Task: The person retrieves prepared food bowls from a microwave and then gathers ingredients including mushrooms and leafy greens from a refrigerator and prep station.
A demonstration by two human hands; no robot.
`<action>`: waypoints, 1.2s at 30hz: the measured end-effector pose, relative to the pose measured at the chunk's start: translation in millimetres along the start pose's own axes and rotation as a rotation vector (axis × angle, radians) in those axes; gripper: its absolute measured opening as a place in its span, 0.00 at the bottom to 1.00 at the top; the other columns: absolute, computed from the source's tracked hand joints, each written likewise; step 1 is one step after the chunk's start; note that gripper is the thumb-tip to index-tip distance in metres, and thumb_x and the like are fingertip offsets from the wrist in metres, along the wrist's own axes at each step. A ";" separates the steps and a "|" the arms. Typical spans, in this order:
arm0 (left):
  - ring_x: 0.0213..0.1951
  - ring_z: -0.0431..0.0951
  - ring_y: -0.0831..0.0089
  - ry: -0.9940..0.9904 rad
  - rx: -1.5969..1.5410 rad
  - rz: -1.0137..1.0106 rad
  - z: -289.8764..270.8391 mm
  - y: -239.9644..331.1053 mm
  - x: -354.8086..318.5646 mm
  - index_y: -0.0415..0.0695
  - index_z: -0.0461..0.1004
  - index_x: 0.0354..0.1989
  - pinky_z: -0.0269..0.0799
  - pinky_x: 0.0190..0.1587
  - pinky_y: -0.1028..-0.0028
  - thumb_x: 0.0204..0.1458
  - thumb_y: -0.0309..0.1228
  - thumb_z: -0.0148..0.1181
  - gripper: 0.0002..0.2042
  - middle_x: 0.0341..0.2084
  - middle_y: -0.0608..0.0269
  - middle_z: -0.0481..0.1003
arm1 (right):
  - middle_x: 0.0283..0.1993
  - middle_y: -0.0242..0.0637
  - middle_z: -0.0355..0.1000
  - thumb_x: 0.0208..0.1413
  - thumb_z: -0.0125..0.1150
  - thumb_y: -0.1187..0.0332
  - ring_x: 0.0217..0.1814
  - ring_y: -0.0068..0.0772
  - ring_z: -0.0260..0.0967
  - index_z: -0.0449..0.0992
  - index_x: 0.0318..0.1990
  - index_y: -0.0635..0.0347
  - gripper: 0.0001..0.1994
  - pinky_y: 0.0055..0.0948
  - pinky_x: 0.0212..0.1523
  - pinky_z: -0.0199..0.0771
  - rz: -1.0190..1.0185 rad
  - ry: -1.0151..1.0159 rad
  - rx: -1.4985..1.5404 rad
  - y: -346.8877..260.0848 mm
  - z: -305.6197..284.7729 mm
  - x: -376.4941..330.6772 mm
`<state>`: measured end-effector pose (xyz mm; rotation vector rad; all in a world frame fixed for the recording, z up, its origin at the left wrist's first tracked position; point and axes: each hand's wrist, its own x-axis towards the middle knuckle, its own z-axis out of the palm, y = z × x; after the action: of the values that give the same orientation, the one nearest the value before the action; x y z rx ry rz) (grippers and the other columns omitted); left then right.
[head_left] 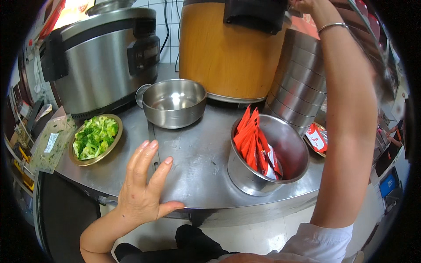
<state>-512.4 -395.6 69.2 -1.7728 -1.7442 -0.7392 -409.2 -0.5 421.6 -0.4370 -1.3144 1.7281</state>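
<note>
My left hand [142, 182] hovers over the front edge of the steel counter, fingers spread and nothing in it. Closest to it are a steel bowl with a loop handle [175, 115] and a gold-coloured dish [97, 161] of cut broccoli [94, 136]. My right arm reaches far up past a stack of round steel containers [294, 83]. At the picture's top edge my right hand [309, 6] is partly cut off; its fingers look curled, and what they hold cannot be made out. A steel pot [245, 182] holds several red packets [253, 140].
A large steel cooker [98, 57] stands at the back left, a big orange-brown one [228, 52] at the back middle. Right of the pot, a red and white packet [316, 136] lies in a small dish. A green-flecked bag [50, 147] with a label hangs over the counter's left end.
</note>
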 end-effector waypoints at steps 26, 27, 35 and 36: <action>0.44 0.72 0.69 0.187 -0.543 0.716 103.6 3.5 -209.9 0.46 0.73 0.39 0.71 0.48 0.69 0.48 0.29 0.55 0.09 0.43 0.65 0.70 | 0.32 0.31 0.67 0.42 0.54 0.69 0.24 0.22 0.62 0.72 0.29 0.55 0.06 0.19 0.20 0.63 -1.046 -0.605 -1.368 275.1 -64.6 -399.3; 0.44 0.72 0.69 0.090 -0.594 0.619 127.9 2.6 -239.8 0.46 0.73 0.39 0.71 0.47 0.69 0.48 0.27 0.55 0.09 0.42 0.65 0.70 | 0.33 0.31 0.68 0.41 0.55 0.69 0.25 0.22 0.63 0.72 0.30 0.55 0.07 0.20 0.21 0.63 -1.023 -0.733 -1.340 315.6 -61.7 -419.2; 0.30 0.70 0.76 0.115 -1.547 -1.574 270.6 -71.6 -392.4 0.47 0.66 0.32 0.70 0.36 0.76 0.52 0.33 0.56 0.06 0.26 0.68 0.69 | 0.42 0.42 0.68 0.43 0.60 0.73 0.38 0.39 0.69 0.68 0.45 0.64 0.18 0.31 0.34 0.73 -0.516 -0.984 -1.218 617.6 -57.1 -501.3; 0.29 0.70 0.76 0.239 -1.671 -1.839 275.2 -87.9 -388.5 0.48 0.66 0.32 0.71 0.38 0.76 0.53 0.34 0.56 0.07 0.25 0.68 0.68 | 0.45 0.45 0.67 0.42 0.61 0.74 0.41 0.43 0.69 0.66 0.47 0.65 0.21 0.32 0.37 0.72 -0.410 -0.940 -1.222 635.6 -58.8 -501.6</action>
<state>-601.7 -471.9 -400.5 0.4495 -2.1635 -3.4638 -374.4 -396.5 -286.3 0.0693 -2.8473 0.5508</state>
